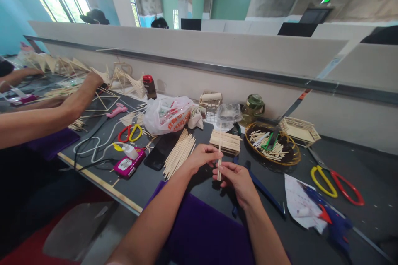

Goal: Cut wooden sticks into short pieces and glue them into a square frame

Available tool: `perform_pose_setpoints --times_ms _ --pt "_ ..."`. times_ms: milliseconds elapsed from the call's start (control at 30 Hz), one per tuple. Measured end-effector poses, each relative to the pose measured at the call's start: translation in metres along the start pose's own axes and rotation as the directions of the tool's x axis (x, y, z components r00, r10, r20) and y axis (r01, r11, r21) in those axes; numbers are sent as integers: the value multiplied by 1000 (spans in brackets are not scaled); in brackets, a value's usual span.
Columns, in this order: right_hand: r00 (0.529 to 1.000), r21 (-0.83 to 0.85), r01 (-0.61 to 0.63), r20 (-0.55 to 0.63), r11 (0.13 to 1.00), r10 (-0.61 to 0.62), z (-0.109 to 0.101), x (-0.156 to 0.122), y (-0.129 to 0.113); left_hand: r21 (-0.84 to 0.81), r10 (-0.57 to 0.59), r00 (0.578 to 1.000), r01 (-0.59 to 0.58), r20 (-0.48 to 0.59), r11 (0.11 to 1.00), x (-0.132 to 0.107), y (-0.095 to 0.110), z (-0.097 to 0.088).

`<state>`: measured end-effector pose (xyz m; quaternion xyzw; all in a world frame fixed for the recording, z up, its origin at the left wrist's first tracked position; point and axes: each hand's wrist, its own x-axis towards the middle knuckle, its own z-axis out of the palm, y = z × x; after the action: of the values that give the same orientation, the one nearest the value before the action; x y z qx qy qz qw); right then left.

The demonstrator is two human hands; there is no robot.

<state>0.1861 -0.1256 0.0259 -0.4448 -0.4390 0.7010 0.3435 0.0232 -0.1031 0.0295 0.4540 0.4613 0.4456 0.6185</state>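
Left hand (pixel 202 158) and right hand (pixel 234 178) both pinched on an upright wooden stick (pixel 219 149), stick bundle (pixel 178 153) just left, table's (pixel 357 165) near edge

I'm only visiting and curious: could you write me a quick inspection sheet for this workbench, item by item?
surface: dark table, purple cloth at the near edge.
job's things: thin wooden stick held upright; flat stick stack and loose stick bundle behind it.
clutter: plastic bag, basket of offcuts, scissors, blue glue gun.
hands: left hand and right hand both pinch the stick.
cables: white cable looped beside a pink device.
surroundings: another person's arms at left; pale partition behind.
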Motion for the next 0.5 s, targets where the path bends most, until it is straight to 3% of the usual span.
perform_pose_setpoints --times_ms 200,500 --pt "999 35 19 -41 999 -17 1 1 2 34 0 998 -2 61 999 -1 -2 0" --pt "999 26 -40 33 999 39 3 -2 -2 -58 -15 998 11 -67 998 0 0 0"
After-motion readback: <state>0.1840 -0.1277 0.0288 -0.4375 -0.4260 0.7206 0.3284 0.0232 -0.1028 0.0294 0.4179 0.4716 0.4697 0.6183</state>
